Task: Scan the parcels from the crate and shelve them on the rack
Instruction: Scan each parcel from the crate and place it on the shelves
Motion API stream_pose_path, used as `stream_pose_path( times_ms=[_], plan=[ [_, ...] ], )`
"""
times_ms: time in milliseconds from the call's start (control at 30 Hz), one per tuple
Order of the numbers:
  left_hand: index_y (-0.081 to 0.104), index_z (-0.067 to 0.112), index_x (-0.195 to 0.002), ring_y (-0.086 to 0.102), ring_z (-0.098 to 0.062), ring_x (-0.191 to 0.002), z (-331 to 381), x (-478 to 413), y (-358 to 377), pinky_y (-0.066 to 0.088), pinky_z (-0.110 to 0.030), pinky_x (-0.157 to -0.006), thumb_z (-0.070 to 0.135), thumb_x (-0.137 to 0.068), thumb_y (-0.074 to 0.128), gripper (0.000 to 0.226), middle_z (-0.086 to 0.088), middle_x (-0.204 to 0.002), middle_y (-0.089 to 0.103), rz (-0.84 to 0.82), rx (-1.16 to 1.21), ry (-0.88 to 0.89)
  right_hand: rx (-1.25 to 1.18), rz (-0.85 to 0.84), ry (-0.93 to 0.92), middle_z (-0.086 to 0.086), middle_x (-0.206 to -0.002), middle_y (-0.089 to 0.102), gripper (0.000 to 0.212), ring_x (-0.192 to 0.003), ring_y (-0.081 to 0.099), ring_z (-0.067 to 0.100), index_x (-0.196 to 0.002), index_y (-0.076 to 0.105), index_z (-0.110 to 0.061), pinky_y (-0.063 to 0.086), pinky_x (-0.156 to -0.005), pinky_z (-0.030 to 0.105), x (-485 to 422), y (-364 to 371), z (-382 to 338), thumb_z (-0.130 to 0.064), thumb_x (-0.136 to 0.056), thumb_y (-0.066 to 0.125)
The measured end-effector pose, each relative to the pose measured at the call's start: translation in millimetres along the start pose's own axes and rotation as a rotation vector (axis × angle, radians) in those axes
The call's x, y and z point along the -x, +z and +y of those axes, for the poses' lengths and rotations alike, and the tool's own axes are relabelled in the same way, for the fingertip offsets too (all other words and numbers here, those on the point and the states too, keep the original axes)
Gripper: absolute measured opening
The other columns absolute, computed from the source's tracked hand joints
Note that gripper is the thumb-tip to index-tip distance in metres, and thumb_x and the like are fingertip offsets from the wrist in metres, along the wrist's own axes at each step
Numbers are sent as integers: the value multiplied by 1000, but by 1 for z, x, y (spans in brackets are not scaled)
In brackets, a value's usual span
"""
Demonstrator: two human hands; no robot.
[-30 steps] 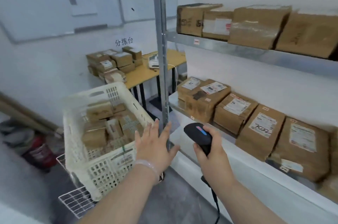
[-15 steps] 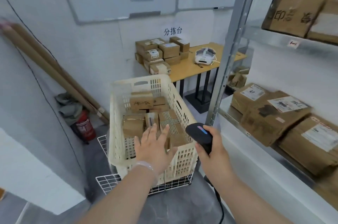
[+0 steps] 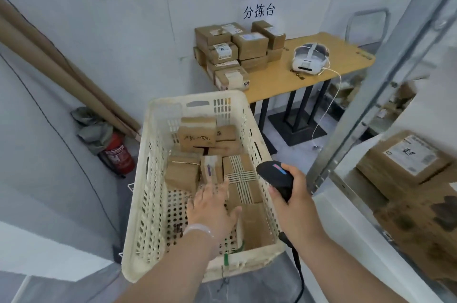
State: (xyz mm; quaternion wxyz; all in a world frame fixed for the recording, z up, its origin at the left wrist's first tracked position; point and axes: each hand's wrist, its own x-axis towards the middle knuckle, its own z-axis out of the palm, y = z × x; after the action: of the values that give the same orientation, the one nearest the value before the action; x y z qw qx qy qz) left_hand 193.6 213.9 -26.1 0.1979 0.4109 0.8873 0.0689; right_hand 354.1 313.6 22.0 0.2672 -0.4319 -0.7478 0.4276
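So the left hand (image 3: 211, 208) is spread wide inside the crate (image 3: 138, 179), holding nothing, right over the parcels (image 3: 241, 176); can't tell if it's touching. The right hand (image 3: 295, 197) grips the scanner (image 3: 273, 173) by the crate's rim.

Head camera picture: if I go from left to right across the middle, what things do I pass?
red fire extinguisher → cream plastic lattice crate → black handheld scanner → grey metal rack post → brown cardboard parcel with a white label on the rack shelf.
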Motion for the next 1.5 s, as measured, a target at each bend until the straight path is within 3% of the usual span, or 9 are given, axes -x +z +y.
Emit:
stream_pose_path(
  times_ms=[200,333,567,767,900,967,1067,1200,1500],
  plan=[
    [-6,44,-156,5,-32,-153,2,-46,42,13,-54,-121,65,-95,41,79,-4,-168,-2,-221,0,38,28,-14,86,-32,-107,52,58,-93,56,-13,-108,29,-72,43,-69,8,-38,20,18,-28,-93,64],
    [1,40,-157,9,-33,-153,12,-65,68,20,-53,-121,60,-95,48,81,-5,-168,-5,-380,-19,74,24,-25,139,-29,-110,53,50,-98,58,-7,-120,35,-57,49,-76,16,-46,32,31,-26,-93,64],
    [-5,38,-158,20,-34,-149,24,-85,106,33,-44,-116,55,-94,56,90,-1,-165,-18,-595,3,55,7,-49,236,-29,-108,56,50,-96,58,-12,-122,37,-55,48,-73,8,-49,36,47,-27,-93,66],
    [-8,38,-156,26,-37,-145,46,-91,134,39,-46,-110,62,-82,63,105,-2,-160,-29,-522,97,-61,-30,-28,273,-27,-108,60,50,-92,62,-4,-121,39,-57,54,-76,20,-51,31,55,-28,-92,67],
    [-14,37,-155,0,-36,-151,58,-98,154,35,-52,-111,69,-76,55,109,2,-164,-20,-467,65,-76,-49,-22,274,-36,-106,58,52,-98,61,-5,-120,39,-59,53,-81,20,-51,30,62,-27,-91,68],
    [-20,37,-154,-3,-38,-151,63,-100,160,33,-54,-111,69,-77,52,110,4,-165,-21,-502,22,-72,-63,-32,288,-38,-105,57,52,-94,64,2,-119,39,-61,57,-80,29,-50,29,65,-28,-91,68],
    [-18,41,-154,5,-38,-150,65,-99,158,34,-50,-111,65,-74,62,115,3,-163,-24,-522,64,-131,-80,-36,290,-31,-103,60,52,-85,65,7,-117,39,-63,58,-77,33,-46,26,68,-28,-91,68],
    [-7,47,-151,37,-40,-135,52,-93,128,45,-45,-103,52,-71,74,114,-4,-156,-26,-481,171,-237,-110,-34,291,-18,-108,63,50,-91,66,7,-119,40,-59,59,-77,35,-41,18,64,-27,-92,67],
    [10,54,-147,32,-36,-140,19,-54,23,46,-42,-104,33,-67,83,110,11,-158,-24,-248,534,-150,-176,-33,248,-7,-117,61,49,-98,67,19,-119,38,-56,58,-81,50,-44,10,24,-27,-92,65]
  ],
)
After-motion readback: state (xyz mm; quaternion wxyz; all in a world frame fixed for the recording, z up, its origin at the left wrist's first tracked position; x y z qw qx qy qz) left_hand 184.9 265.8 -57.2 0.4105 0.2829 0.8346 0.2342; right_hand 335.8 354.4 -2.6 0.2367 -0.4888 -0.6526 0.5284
